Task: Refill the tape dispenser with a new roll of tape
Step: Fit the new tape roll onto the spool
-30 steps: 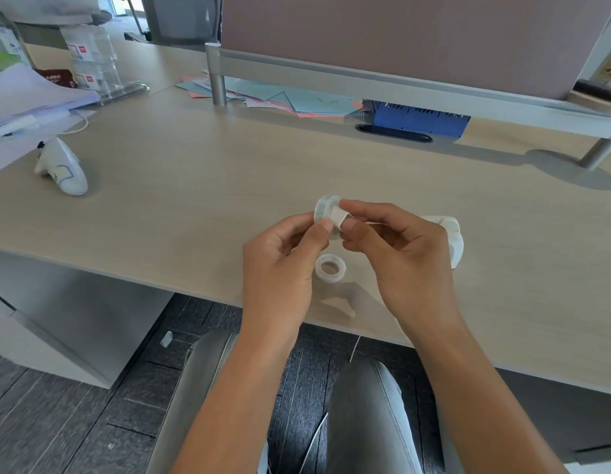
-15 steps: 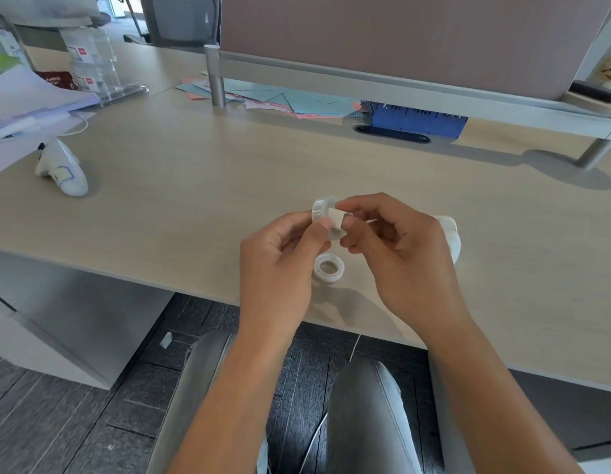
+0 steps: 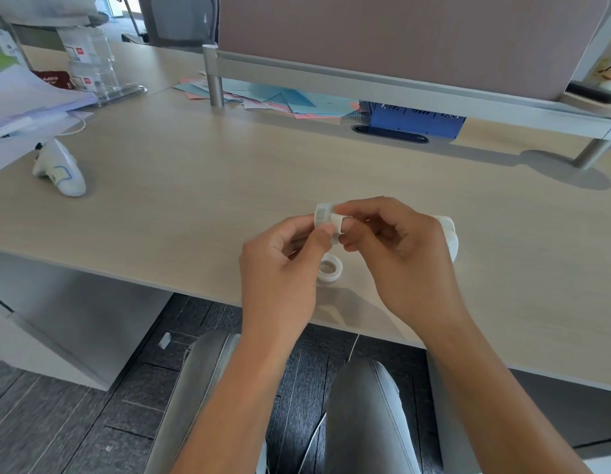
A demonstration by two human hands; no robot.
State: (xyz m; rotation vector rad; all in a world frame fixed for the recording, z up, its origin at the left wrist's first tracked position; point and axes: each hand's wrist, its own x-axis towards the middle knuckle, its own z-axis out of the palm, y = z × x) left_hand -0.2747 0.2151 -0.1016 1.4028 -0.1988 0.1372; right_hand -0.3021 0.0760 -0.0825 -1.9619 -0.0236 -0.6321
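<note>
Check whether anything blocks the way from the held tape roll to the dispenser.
Only the right hand itself: the white dispenser lies on the desk behind it, mostly hidden. Both hands hold the tape roll; no other object visibly lies between.

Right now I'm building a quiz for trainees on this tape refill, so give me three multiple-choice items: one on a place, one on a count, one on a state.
1. Where does the spare ring lie?
A. on the desk, under the hands
B. beside the blue box
C. on the floor

2. How many hands touch the tape roll?
A. none
B. one
C. two

3. The dispenser is:
A. held in the air
B. resting on the desk behind the right hand
C. on the paper stack

Answers: 1 A, it sits near the desk edge; 2 C, left hand and right hand both pinch it; 3 B, only its white edge shows.
</note>
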